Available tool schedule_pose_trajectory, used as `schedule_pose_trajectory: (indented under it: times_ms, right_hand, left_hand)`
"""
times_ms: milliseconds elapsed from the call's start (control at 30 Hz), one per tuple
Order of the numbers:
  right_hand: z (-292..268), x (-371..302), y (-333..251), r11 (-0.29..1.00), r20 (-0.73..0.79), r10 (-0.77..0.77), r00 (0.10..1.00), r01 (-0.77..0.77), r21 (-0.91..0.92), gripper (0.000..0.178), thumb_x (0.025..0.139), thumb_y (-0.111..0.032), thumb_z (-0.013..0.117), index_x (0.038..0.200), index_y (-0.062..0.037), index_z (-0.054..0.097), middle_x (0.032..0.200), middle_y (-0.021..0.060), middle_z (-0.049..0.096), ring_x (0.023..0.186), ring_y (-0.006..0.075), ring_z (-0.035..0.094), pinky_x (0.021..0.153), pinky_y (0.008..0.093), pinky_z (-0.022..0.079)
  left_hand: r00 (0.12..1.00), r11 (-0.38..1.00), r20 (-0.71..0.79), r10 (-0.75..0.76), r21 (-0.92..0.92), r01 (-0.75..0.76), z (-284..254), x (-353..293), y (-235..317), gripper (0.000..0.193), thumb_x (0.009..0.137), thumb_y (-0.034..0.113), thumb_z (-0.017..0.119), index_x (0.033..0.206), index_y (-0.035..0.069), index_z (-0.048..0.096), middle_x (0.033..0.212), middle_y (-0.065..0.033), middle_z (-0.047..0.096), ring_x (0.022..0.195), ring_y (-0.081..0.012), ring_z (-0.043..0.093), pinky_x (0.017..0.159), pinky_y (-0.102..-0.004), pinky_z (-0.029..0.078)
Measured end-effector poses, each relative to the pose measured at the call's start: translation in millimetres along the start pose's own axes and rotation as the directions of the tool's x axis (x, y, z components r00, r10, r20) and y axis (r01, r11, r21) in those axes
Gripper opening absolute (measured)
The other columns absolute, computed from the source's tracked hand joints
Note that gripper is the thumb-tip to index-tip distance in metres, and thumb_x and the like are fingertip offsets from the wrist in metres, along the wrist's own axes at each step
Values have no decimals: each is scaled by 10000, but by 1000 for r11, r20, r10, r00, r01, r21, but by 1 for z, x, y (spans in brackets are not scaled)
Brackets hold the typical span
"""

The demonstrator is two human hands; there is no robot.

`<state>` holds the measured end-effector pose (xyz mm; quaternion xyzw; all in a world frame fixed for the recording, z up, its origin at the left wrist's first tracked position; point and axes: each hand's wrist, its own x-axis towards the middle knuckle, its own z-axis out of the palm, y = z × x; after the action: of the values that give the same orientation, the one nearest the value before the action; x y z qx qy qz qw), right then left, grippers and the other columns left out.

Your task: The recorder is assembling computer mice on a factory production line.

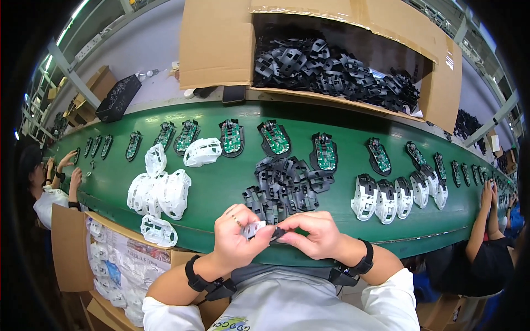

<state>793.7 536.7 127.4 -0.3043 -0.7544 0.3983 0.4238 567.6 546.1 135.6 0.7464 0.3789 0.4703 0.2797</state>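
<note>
Near the belt's front edge, my left hand [236, 234] is closed round a white plastic shell [253, 228], mostly hidden by the fingers. My right hand [312, 236] pinches a small black plastic part [277, 234] against the shell's right end. Just beyond my hands lies a heap of loose black plastic parts [284, 185]. To the left is a group of white shells [157, 193], some stacked against each other. On the right, several white shells with black parts fitted [386, 201] stand in a slanting row.
Along the green conveyor belt [221, 190] runs a row of green circuit boards on black bases [274, 138]. A cardboard box of black parts [337, 69] stands behind. A box of wrapped white shells [113, 265] is at lower left. Other people [486, 231] work at both sides.
</note>
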Motion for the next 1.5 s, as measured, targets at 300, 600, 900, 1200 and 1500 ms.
schedule_pose_trajectory:
  times_ms: [300,600,900,1200,1500]
  right_hand:
    - [-65,-15,12,920,-296,334,895,-242,308,233,1083,-216,500,1091,-12,613,952,21,677,868,78,585,779,240,476]
    - [-134,-4,16,595,-248,519,818,-554,-582,245,1013,-191,536,960,34,620,876,243,650,846,432,647,733,455,516]
    - [-129,3,14,168,-393,417,820,-494,-853,198,892,-104,616,1061,-10,660,1346,231,603,1140,421,630,934,478,545]
    - [-48,4,-3,392,125,148,981,58,-918,577,817,-90,690,1381,-60,574,1368,190,585,1211,355,585,1033,463,433]
    - [-27,-9,-33,607,147,214,966,-13,-795,1234,626,-815,763,1603,-192,337,1642,331,115,1490,581,139,1147,733,175]
  left_hand:
    - [989,766,145,12,635,-102,-78,27,-14,721,821,453,780,1396,80,553,1416,-260,497,1293,-451,488,1105,-523,394]
    - [952,508,220,-213,857,-84,-195,1,-97,802,759,302,842,1472,151,508,1563,-278,346,1403,-483,387,1152,-567,319]
    - [955,237,42,-293,971,30,-266,11,-117,782,829,313,803,1501,90,471,1627,-271,245,1468,-453,302,1176,-575,285]
    - [953,440,257,-158,883,-165,-112,91,-101,718,862,259,668,1459,-71,443,1514,-255,464,1426,-391,422,1215,-511,289]
    - [989,730,119,-92,684,-14,-112,70,-44,727,754,337,812,1364,56,535,1125,-204,581,985,-395,637,858,-475,550]
